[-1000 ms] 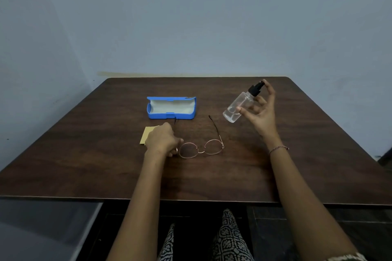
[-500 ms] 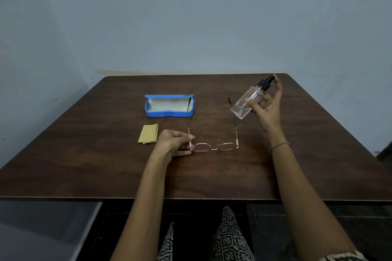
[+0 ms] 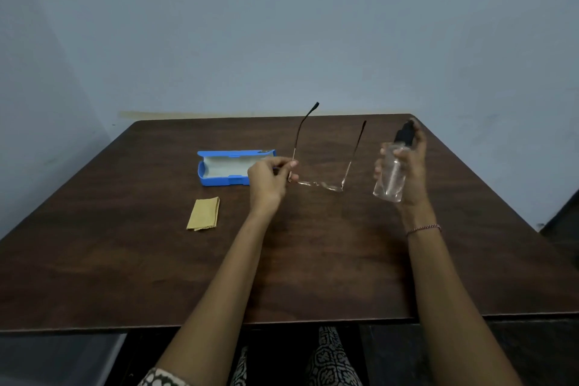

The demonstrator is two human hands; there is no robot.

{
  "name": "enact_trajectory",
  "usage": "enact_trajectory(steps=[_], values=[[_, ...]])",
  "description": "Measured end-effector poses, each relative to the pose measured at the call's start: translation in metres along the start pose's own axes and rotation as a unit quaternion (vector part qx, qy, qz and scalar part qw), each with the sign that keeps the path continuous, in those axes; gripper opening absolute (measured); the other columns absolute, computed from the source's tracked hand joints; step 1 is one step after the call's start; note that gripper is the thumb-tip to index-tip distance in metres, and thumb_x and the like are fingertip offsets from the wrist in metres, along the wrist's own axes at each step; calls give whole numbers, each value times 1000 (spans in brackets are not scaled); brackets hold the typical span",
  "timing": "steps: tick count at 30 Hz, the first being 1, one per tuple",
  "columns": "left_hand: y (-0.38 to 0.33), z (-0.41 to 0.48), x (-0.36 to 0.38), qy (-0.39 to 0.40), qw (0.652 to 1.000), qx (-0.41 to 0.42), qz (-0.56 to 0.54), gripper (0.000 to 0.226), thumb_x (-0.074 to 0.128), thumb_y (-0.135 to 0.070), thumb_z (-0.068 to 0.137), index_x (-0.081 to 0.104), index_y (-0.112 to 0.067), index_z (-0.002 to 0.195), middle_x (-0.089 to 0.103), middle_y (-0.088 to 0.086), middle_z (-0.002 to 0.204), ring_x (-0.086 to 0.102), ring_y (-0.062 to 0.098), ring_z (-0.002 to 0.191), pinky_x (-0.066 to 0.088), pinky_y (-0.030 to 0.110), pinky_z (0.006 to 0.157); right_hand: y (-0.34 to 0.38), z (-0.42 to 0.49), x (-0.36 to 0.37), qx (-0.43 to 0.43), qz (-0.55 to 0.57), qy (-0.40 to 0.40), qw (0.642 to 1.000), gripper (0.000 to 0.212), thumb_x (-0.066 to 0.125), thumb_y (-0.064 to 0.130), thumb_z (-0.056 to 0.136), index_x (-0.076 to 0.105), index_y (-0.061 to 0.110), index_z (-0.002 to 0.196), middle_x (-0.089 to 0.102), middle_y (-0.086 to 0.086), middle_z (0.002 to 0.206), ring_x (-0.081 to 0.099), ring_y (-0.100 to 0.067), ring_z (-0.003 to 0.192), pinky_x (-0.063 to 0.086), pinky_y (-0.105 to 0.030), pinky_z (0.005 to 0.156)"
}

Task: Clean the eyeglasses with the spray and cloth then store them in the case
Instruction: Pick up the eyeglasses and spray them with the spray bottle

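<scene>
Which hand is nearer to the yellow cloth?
Left. The left hand, pinching the eyeglasses, is just right of the yellow cloth; the right hand, gripping the spray bottle, is farther right.

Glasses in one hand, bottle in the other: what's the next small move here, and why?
Probably bring the spray bottle toward the lenses and press the pump. The left hand pinches the eyeglasses by one corner, off the table; the right hand grips the bottle; the cloth lies untouched near the open case.

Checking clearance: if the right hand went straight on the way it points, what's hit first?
Looks free: the right hand, gripping the spray bottle, points over the far edge of the table toward the wall. Depth unclear.
</scene>
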State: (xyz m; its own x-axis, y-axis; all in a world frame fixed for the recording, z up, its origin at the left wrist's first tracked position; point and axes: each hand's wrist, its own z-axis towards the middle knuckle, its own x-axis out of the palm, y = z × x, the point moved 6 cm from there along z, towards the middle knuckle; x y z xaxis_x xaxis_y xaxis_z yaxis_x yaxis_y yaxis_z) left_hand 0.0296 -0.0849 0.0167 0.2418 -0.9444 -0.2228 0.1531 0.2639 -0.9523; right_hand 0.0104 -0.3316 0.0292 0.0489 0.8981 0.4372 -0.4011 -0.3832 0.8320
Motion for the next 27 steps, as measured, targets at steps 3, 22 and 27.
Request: enact_trajectory(steps=[3,22,27], values=[[-10,13,-1,-32,997,75,7,11,63,-7,86,71,-1,92,61,-5,79,67,7,65,50,11,61,-10,-5,17,-1,-141,65,988,71,52,-1,85,31,37,141,57,-19,109,55,-17,51,51,-28,48],[-21,15,-14,-112,963,246,-6,16,66,-4,82,71,-4,97,62,2,89,63,-5,76,52,10,69,-40,-20,65,-101,-579,119,800,69,63,12,75,32,42,129,58,12,95,53,-7,61,45,-27,56],[-20,15,-18,-143,958,248,-4,16,66,-6,82,72,-5,98,60,-3,89,65,3,77,53,13,70,-36,-20,63,-100,-599,99,788,69,64,15,75,31,44,128,57,13,90,54,-13,64,43,-28,57]])
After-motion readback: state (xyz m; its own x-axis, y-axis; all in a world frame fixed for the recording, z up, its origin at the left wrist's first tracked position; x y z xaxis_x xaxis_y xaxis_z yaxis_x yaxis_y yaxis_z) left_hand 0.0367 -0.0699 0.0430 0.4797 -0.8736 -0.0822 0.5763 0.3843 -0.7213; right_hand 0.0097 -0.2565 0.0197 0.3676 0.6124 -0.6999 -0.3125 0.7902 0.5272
